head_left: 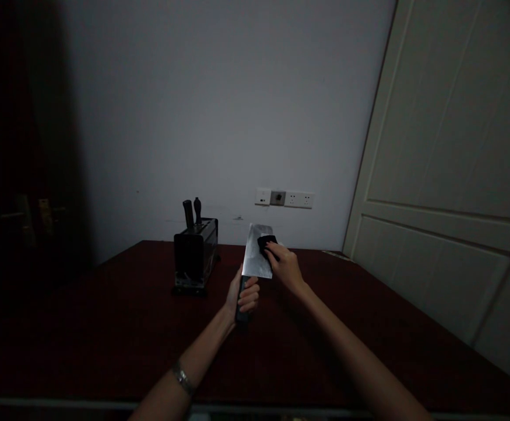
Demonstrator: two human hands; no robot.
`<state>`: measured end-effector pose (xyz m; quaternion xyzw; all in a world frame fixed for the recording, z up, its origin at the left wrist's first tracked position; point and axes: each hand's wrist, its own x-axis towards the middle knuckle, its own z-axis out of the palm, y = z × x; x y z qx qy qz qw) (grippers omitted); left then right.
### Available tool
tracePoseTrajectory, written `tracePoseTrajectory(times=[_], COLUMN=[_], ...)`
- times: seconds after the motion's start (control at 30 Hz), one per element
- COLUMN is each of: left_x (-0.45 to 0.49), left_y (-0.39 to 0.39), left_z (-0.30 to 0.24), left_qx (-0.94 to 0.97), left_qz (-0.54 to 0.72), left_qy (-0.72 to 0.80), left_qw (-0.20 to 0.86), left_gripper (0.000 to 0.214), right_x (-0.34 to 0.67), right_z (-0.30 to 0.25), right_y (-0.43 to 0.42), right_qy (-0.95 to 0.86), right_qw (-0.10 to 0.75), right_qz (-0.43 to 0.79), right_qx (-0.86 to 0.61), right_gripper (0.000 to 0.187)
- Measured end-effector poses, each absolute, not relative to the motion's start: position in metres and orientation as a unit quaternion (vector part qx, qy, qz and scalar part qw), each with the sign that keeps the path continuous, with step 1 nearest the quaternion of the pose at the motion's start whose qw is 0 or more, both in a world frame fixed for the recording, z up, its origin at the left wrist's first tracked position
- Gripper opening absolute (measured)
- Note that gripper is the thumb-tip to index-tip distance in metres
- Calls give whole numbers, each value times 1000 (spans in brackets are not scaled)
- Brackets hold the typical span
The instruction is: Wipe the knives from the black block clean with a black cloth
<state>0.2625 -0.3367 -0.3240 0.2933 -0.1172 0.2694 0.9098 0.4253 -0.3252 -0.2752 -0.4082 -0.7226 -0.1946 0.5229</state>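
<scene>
My left hand (248, 294) is wrapped round the dark handle of a cleaver (255, 257), which it holds up above the table with the broad metal blade pointing away from me. A black cloth (266, 241) is pinched in the fingers of my right hand (286, 264) and lies against the right part of the blade's face. My right fingers cover part of the cloth and of the blade's right edge. Left of the cleaver stands a black knife block (189, 260) with two dark handles (192, 212) sticking up out of its top.
Under my arms spreads a dark red table (119, 327), its far edge near a pale wall (220, 117). Sockets and a switch (284, 198) are set low in the wall. A light panelled door (448, 175) rises at the right. The left side is in deep shadow.
</scene>
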Motion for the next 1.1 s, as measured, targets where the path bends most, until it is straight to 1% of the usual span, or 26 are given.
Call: tracePoseTrajectory(times=[0.23, 0.53, 0.63, 0.7, 0.77, 0.87, 0.93, 1.0, 1.1], left_x=[263, 262, 262, 262, 262, 262, 262, 262, 262], left_y=[-336, -337, -336, -336, -336, -336, -337, -337, -337], left_z=[-324, -323, -321, -320, -319, -318, -318, -318, -319], left_qx=[273, 274, 276, 272, 265, 262, 266, 275, 289], left_qz=[273, 285, 282, 279, 278, 271, 260, 246, 227], left_qy=[-126, -115, -111, -111, -111, -111, -115, -120, -122], left_qw=[914, 911, 912, 914, 917, 920, 921, 922, 922], left_gripper=[50, 51, 52, 53, 53, 53, 53, 54, 53], right_x=[413, 408, 408, 409, 411, 415, 417, 418, 417], right_z=[-293, -298, -291, -282, -270, -249, -237, -231, -231], right_y=[-360, -397, -408, -415, -419, -415, -405, -391, -371], right_qy=[-737, -782, -793, -791, -774, -736, -727, -741, -785], right_qw=[521, 459, 441, 447, 478, 537, 552, 539, 486], right_qz=[-159, -149, -117, -90, -75, -88, -102, -102, -78], right_qx=[-400, -395, -404, -407, -408, -404, -395, -387, -375], right_gripper=[24, 26, 25, 24, 22, 21, 21, 22, 24])
